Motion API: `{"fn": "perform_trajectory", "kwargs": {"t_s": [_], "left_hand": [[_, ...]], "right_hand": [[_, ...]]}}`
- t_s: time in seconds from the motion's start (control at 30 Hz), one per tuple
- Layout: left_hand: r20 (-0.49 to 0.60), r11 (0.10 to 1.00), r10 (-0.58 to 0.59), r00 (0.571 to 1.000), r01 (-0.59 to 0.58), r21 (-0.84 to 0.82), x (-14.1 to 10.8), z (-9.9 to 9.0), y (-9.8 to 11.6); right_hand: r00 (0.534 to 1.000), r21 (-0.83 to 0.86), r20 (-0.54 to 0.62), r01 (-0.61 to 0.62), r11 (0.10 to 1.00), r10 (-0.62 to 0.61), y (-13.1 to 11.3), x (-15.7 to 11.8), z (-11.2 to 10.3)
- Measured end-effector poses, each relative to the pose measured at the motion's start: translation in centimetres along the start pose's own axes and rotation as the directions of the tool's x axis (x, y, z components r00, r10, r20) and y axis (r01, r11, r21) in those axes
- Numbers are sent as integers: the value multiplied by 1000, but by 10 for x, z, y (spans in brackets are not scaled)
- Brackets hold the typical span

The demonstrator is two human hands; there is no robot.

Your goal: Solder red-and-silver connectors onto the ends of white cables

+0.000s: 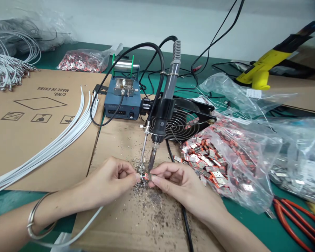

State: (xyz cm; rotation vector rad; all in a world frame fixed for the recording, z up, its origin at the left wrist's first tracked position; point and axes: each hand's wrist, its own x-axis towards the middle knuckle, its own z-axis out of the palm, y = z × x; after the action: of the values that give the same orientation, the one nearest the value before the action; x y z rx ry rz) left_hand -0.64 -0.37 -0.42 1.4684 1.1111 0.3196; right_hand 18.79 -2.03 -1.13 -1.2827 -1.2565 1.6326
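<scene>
Near the middle, my left hand pinches the end of a white cable, whose length hangs below the wrist. Facing it, my right hand pinches a small red and metal part. Cable end and part meet right under the tip of a mounted soldering iron, and a thin metal feed tube ends just beside it. The exact contact at the tip is too small to make out. Solder bits lie scattered on the cardboard around my fingertips.
A blue solder feeder and a round fan stand behind. White cables lie left. On the right are an open bag of red and metal parts, red-handled pliers and a yellow tool.
</scene>
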Motion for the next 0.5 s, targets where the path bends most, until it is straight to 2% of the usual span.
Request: {"fn": "perform_trajectory", "kwargs": {"t_s": [0.2,0.5], "left_hand": [[-2,1000,-14,1000,14,24,-2,1,-1],[11,998,-49,999,50,-46,0,0,6]], "right_hand": [[999,29,11,-33,999,33,-1,0,1],[999,141,15,-52,989,50,1,1,2]]}}
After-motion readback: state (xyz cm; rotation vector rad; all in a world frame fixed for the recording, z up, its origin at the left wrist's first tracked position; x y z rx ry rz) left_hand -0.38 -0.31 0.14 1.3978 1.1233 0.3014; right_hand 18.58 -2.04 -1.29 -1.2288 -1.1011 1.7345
